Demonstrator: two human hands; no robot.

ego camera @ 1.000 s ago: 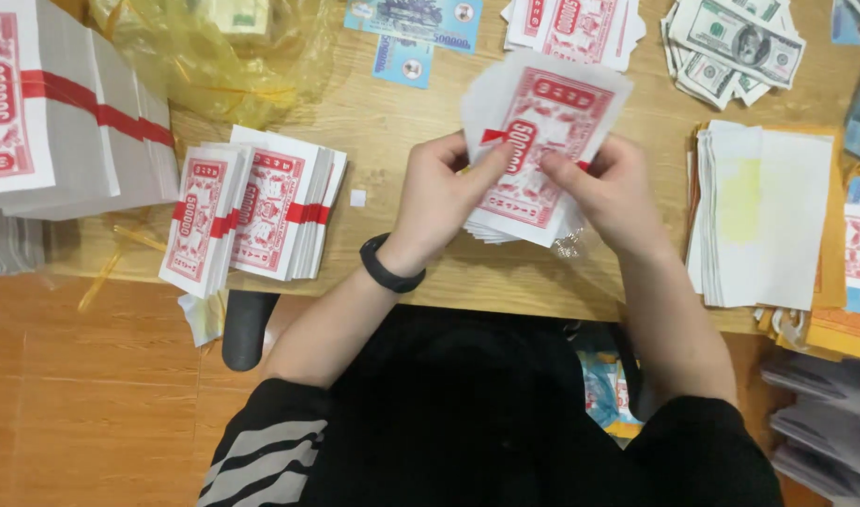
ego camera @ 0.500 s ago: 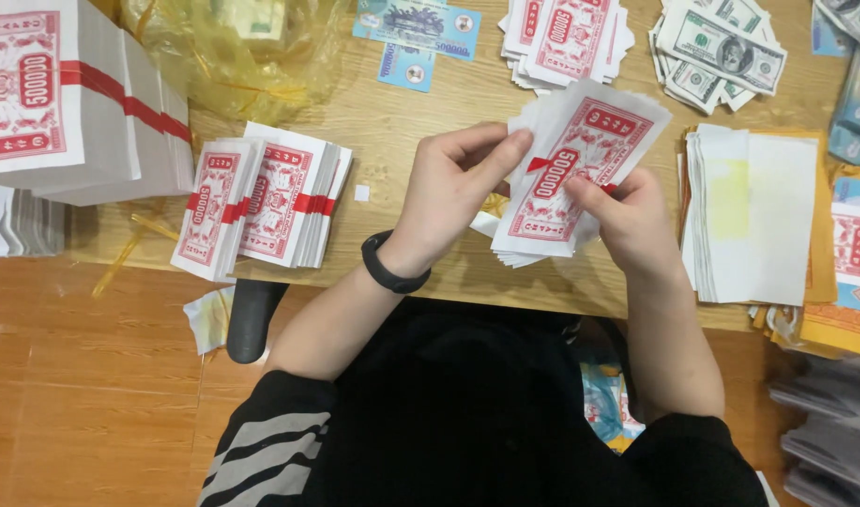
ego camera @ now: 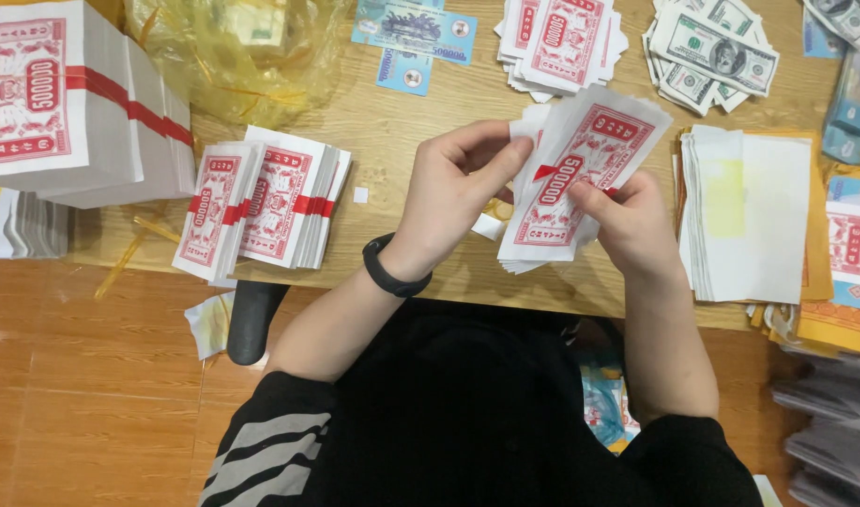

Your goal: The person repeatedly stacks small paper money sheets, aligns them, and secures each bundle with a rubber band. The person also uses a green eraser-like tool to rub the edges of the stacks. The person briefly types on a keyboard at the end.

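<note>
The red-printed paper stack (ego camera: 569, 183) is held above the worktop (ego camera: 420, 122), its long axis running from seven to one o'clock. Left hand (ego camera: 453, 192) fingers pinch its nine-o'clock edge; right hand (ego camera: 631, 225) fingers clamp the four-o'clock side.

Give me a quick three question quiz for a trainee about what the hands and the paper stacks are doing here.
1. True or false: both hands hold the same bundle of red-and-white notes.
2. Which wrist wears the black band? A) left B) right
3. Fill in: the banded bundles lying on the wooden table are tied with ____ strips.

Key
1. True: the left hand and right hand both grip it, above the table edge.
2. A
3. red
</note>
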